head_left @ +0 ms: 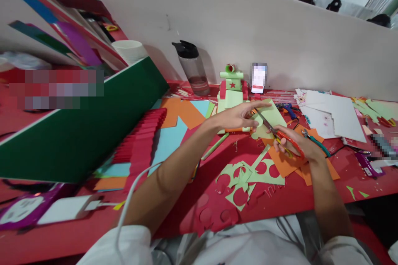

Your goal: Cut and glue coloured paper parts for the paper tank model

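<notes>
My left hand (239, 116) is at the left edge of a sheet of light-green paper (275, 112), holding it with the index finger stretched along the top. Its thumb side is partly hard to make out. In my right hand (290, 143) is a pair of scissors (287, 136) with red and yellow handles. The parted blades lie across the green paper, pointing up and left toward my left hand. A small light-green round piece (255, 136) shows just below the left fingers. Orange sheets (284, 161) lie under the right hand.
Green offcuts (245, 178) with round holes lie before me, beside red offcuts (214, 211). Behind the hands stand a light-green paper model (231, 95), a phone (259, 78) and a water bottle (194, 68). Pliers (317, 143) are at right; a green board (93, 124) leans left.
</notes>
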A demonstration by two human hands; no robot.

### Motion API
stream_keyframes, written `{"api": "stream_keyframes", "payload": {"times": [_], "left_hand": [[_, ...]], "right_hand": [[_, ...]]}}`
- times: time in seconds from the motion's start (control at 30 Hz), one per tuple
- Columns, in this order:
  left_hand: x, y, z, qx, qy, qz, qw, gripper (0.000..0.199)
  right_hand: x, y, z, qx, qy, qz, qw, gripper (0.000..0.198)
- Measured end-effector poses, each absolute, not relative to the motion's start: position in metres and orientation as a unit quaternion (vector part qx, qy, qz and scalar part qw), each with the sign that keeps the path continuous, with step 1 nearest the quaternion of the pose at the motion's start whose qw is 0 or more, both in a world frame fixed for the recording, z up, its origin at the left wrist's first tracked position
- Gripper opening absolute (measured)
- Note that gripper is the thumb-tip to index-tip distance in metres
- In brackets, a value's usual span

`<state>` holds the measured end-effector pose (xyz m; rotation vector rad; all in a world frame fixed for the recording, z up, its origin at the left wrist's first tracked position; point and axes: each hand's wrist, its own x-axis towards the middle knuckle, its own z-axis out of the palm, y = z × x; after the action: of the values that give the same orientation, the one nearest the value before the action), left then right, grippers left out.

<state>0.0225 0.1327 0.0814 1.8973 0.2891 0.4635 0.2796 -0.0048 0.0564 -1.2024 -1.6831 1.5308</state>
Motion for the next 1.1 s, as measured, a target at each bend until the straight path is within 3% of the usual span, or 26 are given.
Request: {"api": "stream_keyframes", "payload": {"times": [0.23, 0.4, 0.53, 0.7, 0.83, 1.1], "left_hand": [[0.022, 0.132, 0.084, 0.808, 0.125, 0.175, 0.548, 0.071], [0.019, 0.133, 0.084, 0.808, 0.128, 0.210, 0.536, 0.073], [0.023, 0.131, 0.085, 0.783, 0.159, 0.319, 0.510, 0.072], [0.042, 0.117, 0.084, 0.660, 0.227, 0.550, 0.459, 0.037], [0.056, 0.102, 0.082, 0.647, 0.212, 0.521, 0.515, 0.044], [0.075, 0.086, 0.069, 0.623, 0.216, 0.519, 0.545, 0.046]], "right_hand": [[0.276, -0.005, 0.061, -0.472, -0.603, 0.578, 0.284, 0.040], [0.276, -0.004, 0.062, -0.467, -0.597, 0.581, 0.297, 0.045], [0.273, -0.003, 0.061, -0.440, -0.591, 0.580, 0.348, 0.060], [0.259, 0.001, 0.058, -0.452, -0.619, 0.485, 0.420, 0.070], [0.247, 0.004, 0.051, -0.457, -0.616, 0.445, 0.462, 0.075], [0.231, -0.002, 0.047, -0.497, -0.621, 0.412, 0.443, 0.060]]}}
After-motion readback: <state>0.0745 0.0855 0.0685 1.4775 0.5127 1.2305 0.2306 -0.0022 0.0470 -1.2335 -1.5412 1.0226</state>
